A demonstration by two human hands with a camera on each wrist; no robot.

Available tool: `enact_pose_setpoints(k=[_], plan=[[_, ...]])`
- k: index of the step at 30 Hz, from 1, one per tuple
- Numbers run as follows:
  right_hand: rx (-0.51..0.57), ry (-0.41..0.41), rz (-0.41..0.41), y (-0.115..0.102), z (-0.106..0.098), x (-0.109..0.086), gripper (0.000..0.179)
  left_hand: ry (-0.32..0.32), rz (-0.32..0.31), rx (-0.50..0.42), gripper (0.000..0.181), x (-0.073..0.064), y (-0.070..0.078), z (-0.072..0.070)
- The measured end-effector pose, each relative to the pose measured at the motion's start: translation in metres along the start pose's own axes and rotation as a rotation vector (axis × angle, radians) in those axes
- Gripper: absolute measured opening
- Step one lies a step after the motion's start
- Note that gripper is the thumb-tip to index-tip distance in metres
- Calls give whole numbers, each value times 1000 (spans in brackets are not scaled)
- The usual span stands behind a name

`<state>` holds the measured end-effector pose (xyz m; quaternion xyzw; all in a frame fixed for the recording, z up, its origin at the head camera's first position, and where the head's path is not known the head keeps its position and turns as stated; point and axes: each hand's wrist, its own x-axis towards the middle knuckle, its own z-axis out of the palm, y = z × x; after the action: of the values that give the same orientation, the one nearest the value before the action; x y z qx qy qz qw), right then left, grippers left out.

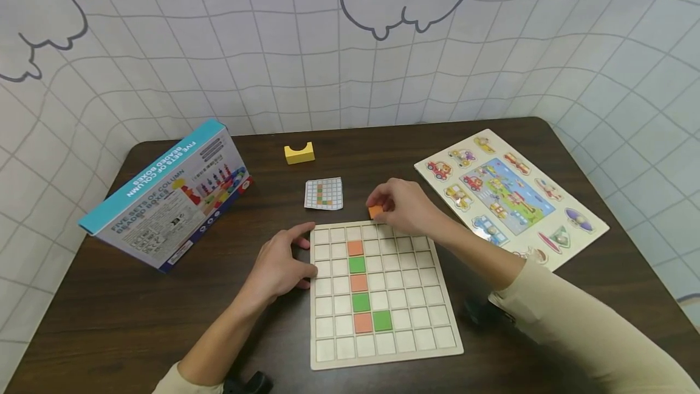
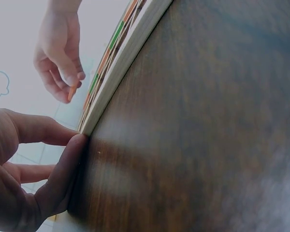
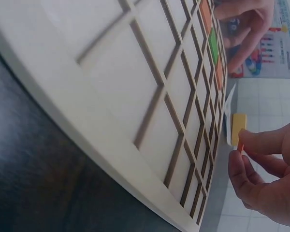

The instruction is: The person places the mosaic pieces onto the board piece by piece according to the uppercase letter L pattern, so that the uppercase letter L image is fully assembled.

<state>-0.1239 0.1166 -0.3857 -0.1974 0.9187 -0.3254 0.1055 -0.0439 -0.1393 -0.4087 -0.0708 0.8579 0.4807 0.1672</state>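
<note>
A pale wooden grid board point(image 1: 418, 336) lies on the table, with three orange tiles point(image 1: 358, 283) in one column and green tiles point(image 1: 361, 302) between them. One more green tile point(image 1: 382, 320) sits beside the lowest orange one. My right hand point(image 1: 407, 207) pinches another orange tile point(image 1: 375, 211) between thumb and fingers, just past the board's far edge. In the right wrist view that tile point(image 3: 240, 146) shows edge-on at the fingertips. My left hand point(image 1: 280, 262) rests at the board's left edge, its thumb and fingertips touching the rim.
A small pattern card point(image 1: 324, 193) lies beyond the board, with a yellow notched block point(image 1: 299, 154) behind it. On the left stands a blue-topped toy box point(image 1: 180, 199). A wooden picture puzzle point(image 1: 508, 193) lies on the right, close to the right forearm.
</note>
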Motion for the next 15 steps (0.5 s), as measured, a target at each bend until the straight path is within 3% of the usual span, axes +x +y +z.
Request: enact_pose_setpoints(k=[15], plan=[[17,-16,-10,0,5,-25,18,-1,4,-1,88,0,1,0]])
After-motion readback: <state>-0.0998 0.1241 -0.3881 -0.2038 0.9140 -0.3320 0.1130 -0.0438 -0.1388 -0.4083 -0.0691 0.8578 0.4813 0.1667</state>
